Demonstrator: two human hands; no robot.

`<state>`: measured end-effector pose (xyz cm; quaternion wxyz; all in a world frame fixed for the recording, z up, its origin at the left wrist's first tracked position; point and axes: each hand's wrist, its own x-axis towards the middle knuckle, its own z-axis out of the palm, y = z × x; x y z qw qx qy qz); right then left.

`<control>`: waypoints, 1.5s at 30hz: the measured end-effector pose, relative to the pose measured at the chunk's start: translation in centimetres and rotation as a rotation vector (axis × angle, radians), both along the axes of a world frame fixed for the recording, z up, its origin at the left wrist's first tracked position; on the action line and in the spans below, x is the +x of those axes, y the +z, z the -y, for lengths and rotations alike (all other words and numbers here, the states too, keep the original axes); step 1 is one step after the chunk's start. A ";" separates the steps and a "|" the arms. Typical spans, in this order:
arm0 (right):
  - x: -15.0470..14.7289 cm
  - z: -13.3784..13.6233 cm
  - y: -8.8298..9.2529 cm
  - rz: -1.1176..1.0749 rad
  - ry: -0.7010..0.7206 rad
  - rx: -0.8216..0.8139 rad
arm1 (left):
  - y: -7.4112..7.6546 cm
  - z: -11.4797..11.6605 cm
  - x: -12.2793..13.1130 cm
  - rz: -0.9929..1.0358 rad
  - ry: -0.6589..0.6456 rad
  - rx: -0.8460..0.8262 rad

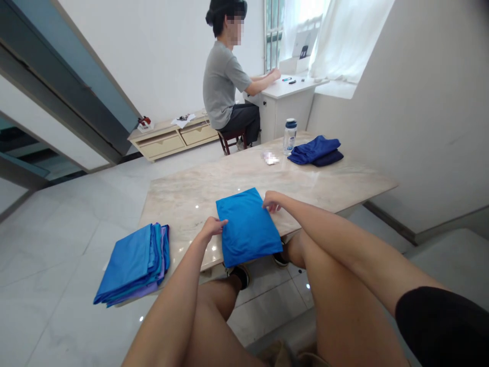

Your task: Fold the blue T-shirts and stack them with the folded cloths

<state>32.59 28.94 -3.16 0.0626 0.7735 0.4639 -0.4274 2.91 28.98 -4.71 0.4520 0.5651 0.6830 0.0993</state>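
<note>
A bright blue folded cloth (pixel 250 227) lies flat on the table in front of me, its near end reaching past the table edge. My left hand (pixel 214 226) pinches its left side, thumb on top. At the opposite side, my right hand (pixel 272 200) grips the right edge near the far corner, fingers curled. To the left, a stack of folded cloths (pixel 132 262) in blue, teal and purple sits at the table's corner and overhangs it. Farther back, a crumpled dark blue cloth (pixel 317 150) rests on the table.
On the marble-patterned table (pixel 183 196) stand a clear bottle (pixel 290 135) with a dark lid and a small white item (pixel 270 158). Beyond it, a person (pixel 225 81) sits on a stool at a white desk (pixel 290 89). A low cabinet (pixel 164 142) lines the wall.
</note>
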 end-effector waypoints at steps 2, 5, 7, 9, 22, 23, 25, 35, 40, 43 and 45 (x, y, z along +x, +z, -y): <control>0.2 0.2 -0.8 -0.083 -0.033 -0.057 | -0.6 -0.2 0.4 0.050 0.046 -0.084; 0.3 0.4 -1.8 -0.177 -0.083 -0.120 | -1.3 -0.3 0.3 0.071 0.093 -0.188; 0.3 0.4 -2.3 -0.214 -0.110 -0.143 | -1.5 -0.4 0.0 0.073 0.103 -0.233; 0.2 0.5 -2.7 -0.233 -0.122 -0.163 | -1.5 -0.3 -0.5 0.075 0.087 -0.268; 2.4 1.7 2.6 -0.401 -0.138 0.231 | 4.1 1.6 -1.5 0.366 0.043 -0.030; 2.5 1.7 3.3 -0.470 -0.160 0.353 | 4.7 1.9 -1.3 0.416 0.064 0.018; 2.5 1.7 4.5 -0.620 -0.210 0.627 | 5.9 2.3 -1.0 0.524 0.122 0.113; 0.7 0.5 8.6 -0.480 -0.270 1.313 | 9.4 2.6 -1.0 0.631 0.309 0.675; 0.1 1.0 9.5 -0.452 -0.175 1.579 | 9.5 2.6 -1.7 0.429 0.298 0.982; -0.3 1.5 9.9 -0.571 -0.170 1.583 | 10.0 3.0 -1.7 0.424 0.229 1.032; -0.5 1.8 10.1 -0.598 -0.206 1.547 | 10.6 3.7 -1.5 0.449 0.218 0.994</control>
